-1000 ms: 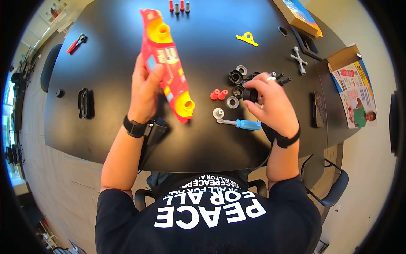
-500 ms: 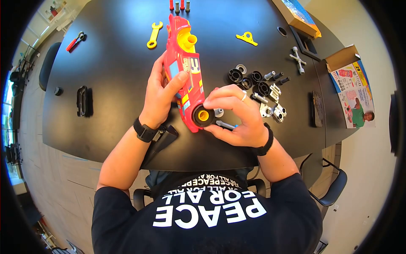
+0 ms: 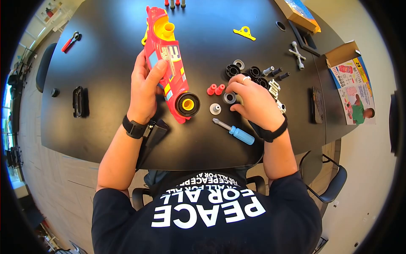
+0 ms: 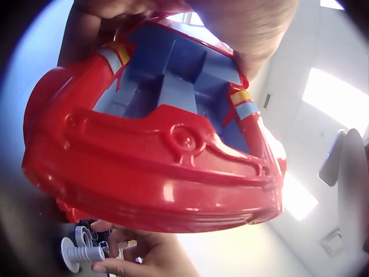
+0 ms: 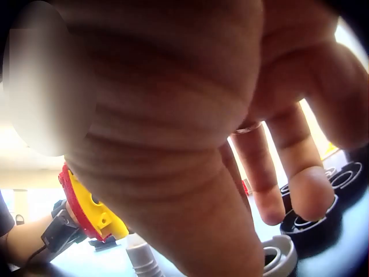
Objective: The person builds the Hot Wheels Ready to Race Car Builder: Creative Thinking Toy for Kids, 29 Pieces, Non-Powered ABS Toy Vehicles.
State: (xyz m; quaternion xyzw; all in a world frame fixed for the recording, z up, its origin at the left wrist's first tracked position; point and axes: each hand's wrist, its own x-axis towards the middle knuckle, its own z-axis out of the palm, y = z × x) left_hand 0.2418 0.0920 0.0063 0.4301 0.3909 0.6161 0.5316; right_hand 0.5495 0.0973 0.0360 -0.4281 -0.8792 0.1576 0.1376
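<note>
The left hand (image 3: 144, 91) grips the car (image 3: 172, 70) above the surface (image 3: 198, 146), between its far and near edges, the right hand (image 3: 257, 101) spreads thumb and fingers beside a grey ring (image 3: 225, 98), and tilting could drop the apparently unsecured wheel (image 3: 196, 105).

A printed cardboard box (image 3: 351, 82) on the dark table (image 3: 110, 63), a black chair (image 3: 335, 187) nearby.

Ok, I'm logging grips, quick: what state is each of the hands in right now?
Left hand: closed, holding the red toy car.
Right hand: open, holding nothing, near the grey ring.
</note>
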